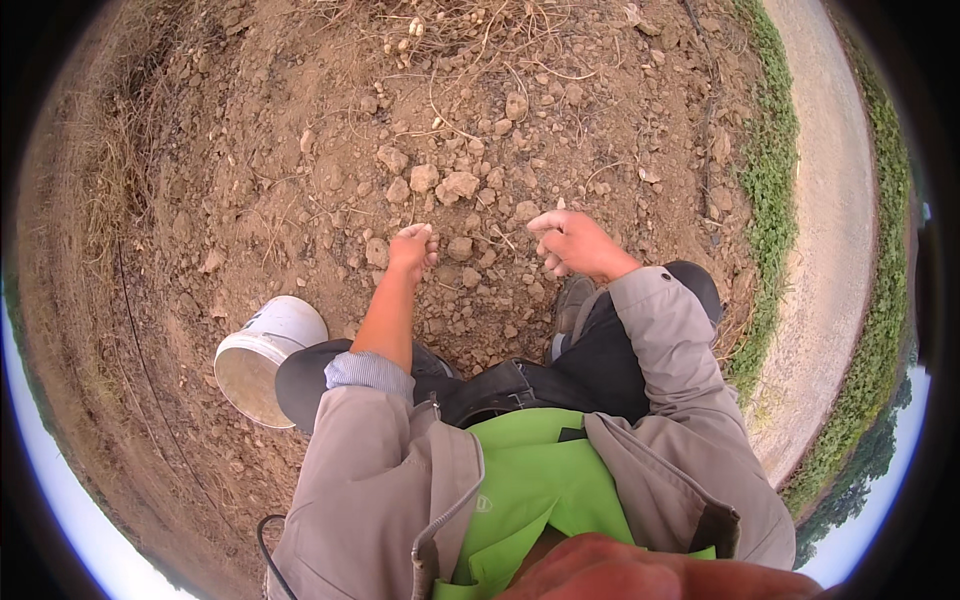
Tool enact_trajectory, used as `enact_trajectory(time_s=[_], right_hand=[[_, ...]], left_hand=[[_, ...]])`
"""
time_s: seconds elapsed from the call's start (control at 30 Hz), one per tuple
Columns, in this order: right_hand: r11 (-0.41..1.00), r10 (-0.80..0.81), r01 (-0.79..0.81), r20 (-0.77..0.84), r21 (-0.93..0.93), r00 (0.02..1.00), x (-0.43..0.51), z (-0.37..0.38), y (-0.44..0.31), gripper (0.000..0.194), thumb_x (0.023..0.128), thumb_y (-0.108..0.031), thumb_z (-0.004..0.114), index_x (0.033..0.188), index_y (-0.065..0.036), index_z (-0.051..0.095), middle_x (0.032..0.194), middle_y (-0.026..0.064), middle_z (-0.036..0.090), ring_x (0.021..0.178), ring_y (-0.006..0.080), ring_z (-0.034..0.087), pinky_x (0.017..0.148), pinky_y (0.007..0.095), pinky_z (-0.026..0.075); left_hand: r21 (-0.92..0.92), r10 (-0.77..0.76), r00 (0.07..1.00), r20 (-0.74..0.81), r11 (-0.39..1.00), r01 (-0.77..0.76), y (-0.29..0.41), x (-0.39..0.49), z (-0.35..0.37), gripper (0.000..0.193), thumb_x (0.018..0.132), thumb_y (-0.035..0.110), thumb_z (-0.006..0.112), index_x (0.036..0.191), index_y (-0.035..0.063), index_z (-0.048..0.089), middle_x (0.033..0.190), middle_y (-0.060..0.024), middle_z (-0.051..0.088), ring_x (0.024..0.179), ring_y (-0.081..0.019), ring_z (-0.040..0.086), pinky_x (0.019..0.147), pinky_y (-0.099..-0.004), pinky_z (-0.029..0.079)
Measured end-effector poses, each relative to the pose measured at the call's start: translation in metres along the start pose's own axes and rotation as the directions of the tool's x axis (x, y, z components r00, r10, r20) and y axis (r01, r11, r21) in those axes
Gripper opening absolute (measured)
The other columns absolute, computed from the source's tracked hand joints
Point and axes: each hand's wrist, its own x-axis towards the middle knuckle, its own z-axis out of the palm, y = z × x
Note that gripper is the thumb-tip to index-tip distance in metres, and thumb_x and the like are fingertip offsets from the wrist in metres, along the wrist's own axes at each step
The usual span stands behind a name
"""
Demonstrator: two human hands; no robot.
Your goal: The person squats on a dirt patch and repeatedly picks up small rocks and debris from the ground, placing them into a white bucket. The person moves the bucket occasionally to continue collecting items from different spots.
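Note:
My left hand (414, 250) hangs over clods of dry soil with its fingers curled in; whether anything is inside is hidden. To its right, my right hand (574, 244) has the index finger stretched out and the other fingers loosely bent. Its palm faces away, so its contents cannot be seen. Just past the right index finger shows a small pale piece, perhaps a peanut pod (560, 203). Farther ahead, an unshelled peanut (437, 122) lies on the soil. More peanuts (415, 28) lie among dry stalks at the top.
A white plastic bucket (283, 321) lies tipped on its side by my left knee. A thin dark hose or line (142, 345) runs along the soil on the left. Green plants (772, 127) border a pale path (832, 187) on the right. Larger clods (456, 187) lie ahead.

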Motion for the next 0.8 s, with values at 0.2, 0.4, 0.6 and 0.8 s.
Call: enact_trajectory(time_s=[0.2, 0.4, 0.6, 0.8], right_hand=[[0.995, -0.052, 0.05, 0.032, 0.081, 0.998, 0.01, 0.021, 0.005, 0.028, 0.093, -0.011, 0.047, 0.114, 0.0, 0.063, 0.083, 0.0035, 0.059, 0.067, 0.0109, 0.058, 0.061, 0.0256, 0.052], [0.977, -0.21, 0.212, -0.112, 0.011, 0.971, 0.0, 0.031, 0.004, 0.031, 0.095, -0.021, 0.057, 0.12, -0.005, 0.064, 0.086, 0.0044, 0.062, 0.069, 0.0113, 0.059, 0.062, 0.0269, 0.049], [0.838, -0.516, 0.471, -0.122, -0.275, 0.848, -0.005, 0.049, 0.007, 0.046, 0.088, -0.03, 0.068, 0.125, -0.004, 0.06, 0.116, 0.0181, 0.066, 0.102, 0.0304, 0.065, 0.088, 0.038, 0.05], [0.742, -0.617, 0.584, 0.005, -0.33, 0.787, -0.022, 0.055, 0.005, 0.048, 0.08, -0.023, 0.073, 0.125, -0.01, 0.062, 0.105, 0.0154, 0.069, 0.094, 0.032, 0.066, 0.084, 0.0378, 0.051]], left_hand=[[-0.612, 0.184, 0.949, 0.254, 0.791, 0.01, 0.045, -0.043, 0.005, 0.026, 0.095, 0.012, 0.06, 0.12, 0.0072, 0.055, 0.094, -0.002, 0.063, 0.079, -0.0133, 0.063, 0.063, -0.0239, 0.056], [-0.658, 0.307, 0.904, 0.299, 0.752, -0.037, 0.068, -0.117, 0.021, 0.036, 0.093, 0.005, 0.06, 0.128, 0.0059, 0.05, 0.111, -0.0055, 0.062, 0.105, -0.0202, 0.063, 0.074, -0.0228, 0.056], [-0.672, 0.327, 0.893, 0.308, 0.739, -0.039, 0.061, -0.159, 0.032, 0.033, 0.094, 0.005, 0.059, 0.126, 0.0068, 0.05, 0.11, -0.0065, 0.062, 0.101, -0.0195, 0.064, 0.073, -0.0244, 0.057], [-0.727, 0.449, 0.809, 0.381, 0.685, -0.038, 0.056, -0.177, 0.041, 0.032, 0.094, 0.003, 0.058, 0.125, 0.0066, 0.052, 0.111, -0.0094, 0.063, 0.102, -0.0189, 0.064, 0.076, -0.0258, 0.059]])
